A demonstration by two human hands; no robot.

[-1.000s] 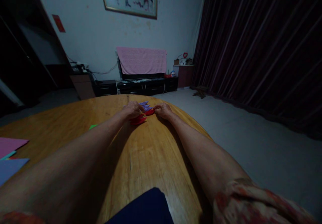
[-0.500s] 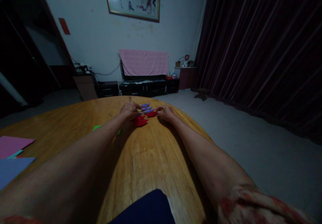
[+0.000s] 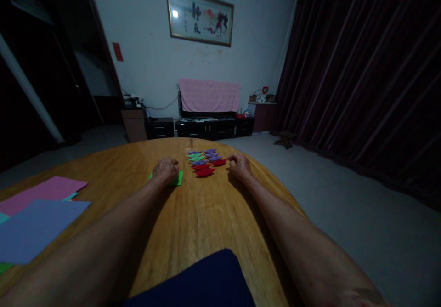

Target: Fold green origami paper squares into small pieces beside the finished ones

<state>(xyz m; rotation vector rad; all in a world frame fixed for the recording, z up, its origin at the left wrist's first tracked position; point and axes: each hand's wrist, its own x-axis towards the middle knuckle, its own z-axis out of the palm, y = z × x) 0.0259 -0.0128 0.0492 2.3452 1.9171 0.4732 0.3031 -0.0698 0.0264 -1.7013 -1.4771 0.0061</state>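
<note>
Several small folded paper boats stand in two rows near the table's far edge. Among them are a red boat point(image 3: 205, 173) at the front, another red boat point(image 3: 218, 162) on the right, purple boats point(image 3: 210, 151) and a pale green boat point(image 3: 195, 157). My right hand point(image 3: 240, 165) is just right of the right-hand red boat, loosely bent and holding nothing. To the left of the boats, my left hand point(image 3: 166, 169) is over a bright green paper sheet point(image 3: 177, 179), its fingers loosely bent and nothing visibly gripped. It covers the middle of that sheet.
Pink paper point(image 3: 51, 191) and blue paper point(image 3: 44, 226) lie overlapping on the round wooden table point(image 3: 206, 215) at the left. Dark blue fabric point(image 3: 203, 284) is at the near edge. Beyond stand a low black cabinet point(image 3: 220, 129) and a dark curtain point(image 3: 337, 77).
My left hand has left the boats and moved left to the green paper. My right hand has drawn slightly away from the red boat. The view has shifted, leaving the boats uncovered.
</note>
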